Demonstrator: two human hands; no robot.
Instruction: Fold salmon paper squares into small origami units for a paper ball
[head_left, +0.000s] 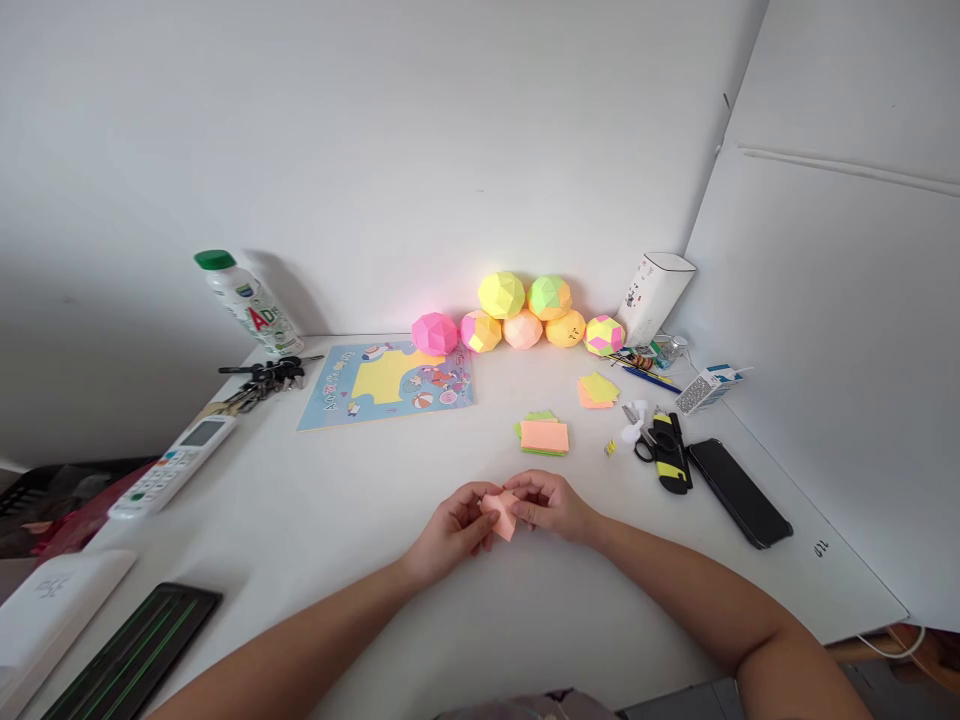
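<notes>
Between both hands, low over the front middle of the white table, is a small piece of folded peach-coloured paper [504,518]. My left hand [456,525] pinches its left side between thumb and fingers. At its right and upper edge, the thumb and fingers of my right hand [553,508] grip it. Beyond the hands lies a small stack of paper slips [544,436], peach on top with green beneath. Farther right sit a few yellow and peach folded paper pieces [598,388].
Several faceted paper balls [501,296] are piled against the wall. A blue printed card [337,400], keys [266,378], a bottle [251,305] and a remote [176,465] lie left. At right are scissors [646,450], a yellow-black cutter [670,455] and a black phone [739,492].
</notes>
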